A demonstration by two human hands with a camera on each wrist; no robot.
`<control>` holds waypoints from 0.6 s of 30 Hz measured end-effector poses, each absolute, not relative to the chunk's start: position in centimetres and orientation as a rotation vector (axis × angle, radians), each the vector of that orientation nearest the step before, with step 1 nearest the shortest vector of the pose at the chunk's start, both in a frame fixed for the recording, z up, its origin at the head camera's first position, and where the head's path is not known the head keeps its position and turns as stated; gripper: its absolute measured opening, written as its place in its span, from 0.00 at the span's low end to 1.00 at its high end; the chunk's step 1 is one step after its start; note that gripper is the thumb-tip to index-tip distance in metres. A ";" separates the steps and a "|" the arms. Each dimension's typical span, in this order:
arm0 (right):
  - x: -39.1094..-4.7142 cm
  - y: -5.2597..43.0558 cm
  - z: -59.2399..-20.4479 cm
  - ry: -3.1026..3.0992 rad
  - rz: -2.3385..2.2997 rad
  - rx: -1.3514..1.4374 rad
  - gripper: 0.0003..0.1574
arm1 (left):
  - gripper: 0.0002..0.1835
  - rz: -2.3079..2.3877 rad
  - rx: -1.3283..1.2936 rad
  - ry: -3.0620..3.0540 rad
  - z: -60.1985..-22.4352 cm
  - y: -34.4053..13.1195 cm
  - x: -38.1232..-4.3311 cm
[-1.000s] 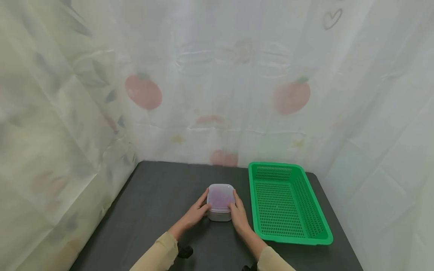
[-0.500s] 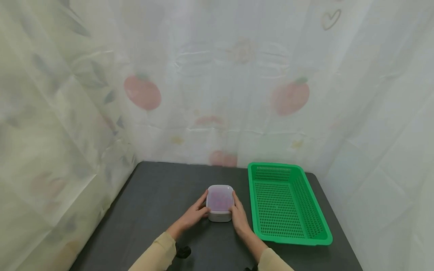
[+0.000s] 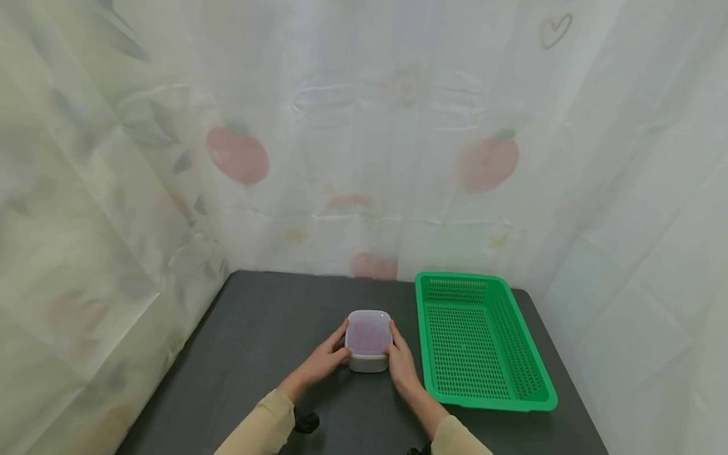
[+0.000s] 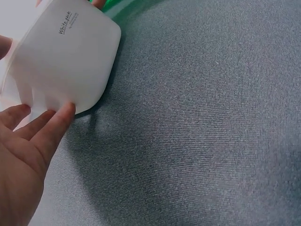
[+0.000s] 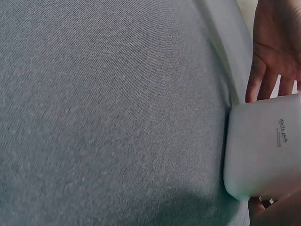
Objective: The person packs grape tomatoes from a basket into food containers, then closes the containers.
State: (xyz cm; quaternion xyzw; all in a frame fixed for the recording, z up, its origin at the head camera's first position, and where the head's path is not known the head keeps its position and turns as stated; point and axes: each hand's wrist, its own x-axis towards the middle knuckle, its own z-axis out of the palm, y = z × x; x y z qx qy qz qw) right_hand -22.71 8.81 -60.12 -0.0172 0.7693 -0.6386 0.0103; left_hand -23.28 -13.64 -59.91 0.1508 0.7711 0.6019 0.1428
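Observation:
A white lidded food container (image 3: 368, 364) sits on the dark table in the head view, pink-purple showing through its translucent lid (image 3: 368, 333). My left hand (image 3: 327, 357) grips its left side, thumb near the front lid edge. From the right, my right hand (image 3: 401, 365) holds the opposite side in the same way. In the left wrist view the left hand's fingertips (image 4: 68, 109) press the wall of the container (image 4: 70, 52), which bears the print "White pack". The right wrist view shows the container (image 5: 258, 146) between both hands.
A green perforated basket (image 3: 466, 347) stands to the right of the container, near the table's right edge. The dark cloth-covered table (image 3: 256, 322) reaches back to pale printed curtains (image 3: 364, 158), which hang behind and on both sides.
Almost nothing differs. Over the last second both thumbs have shifted slightly at the lid's front edge, and the head view has drifted a little. The container stays in place.

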 end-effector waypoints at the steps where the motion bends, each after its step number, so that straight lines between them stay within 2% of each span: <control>1: -22.7 8.8 -60.1 2.395 -1.997 -0.045 0.43 | 0.41 1.733 0.430 2.228 -59.8 -13.6 -23.3; 18: -22.4 8.9 -60.2 2.313 -2.053 -0.119 0.44 | 0.41 1.719 0.460 2.167 -59.8 -13.9 -23.5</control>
